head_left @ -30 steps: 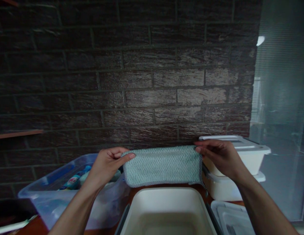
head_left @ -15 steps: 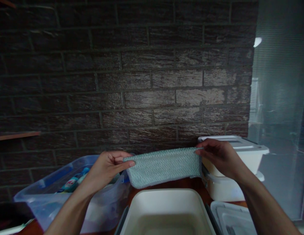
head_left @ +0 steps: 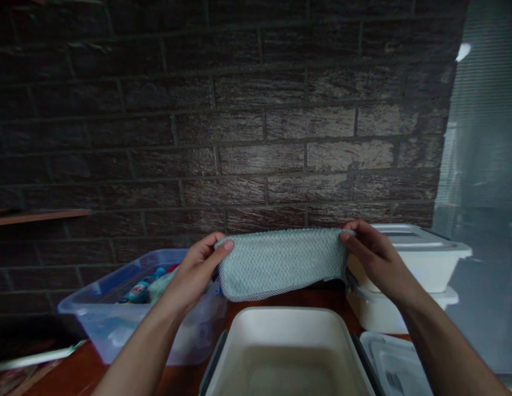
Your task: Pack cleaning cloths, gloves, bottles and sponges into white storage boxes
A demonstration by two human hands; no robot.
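A light green textured cloth with a dark patterned hem is stretched between my two hands, folded so that it hangs as a wide strip. My left hand pinches its upper left corner, thumb in front. The upper right corner is gripped between thumb and fingers of my right hand. Below the cloth stands a cream plastic bin with dark side handles, its inside bare where visible.
To the left, a translucent blue-tinted tub holds bottles and other items. Two cream lidded boxes are stacked at right, with a loose pale lid in front. A dark brick wall rises behind the brown table.
Both hands have raised the cloth slightly, and it hangs more level and taut. The whole view has shifted, so the tub and boxes appear further right.
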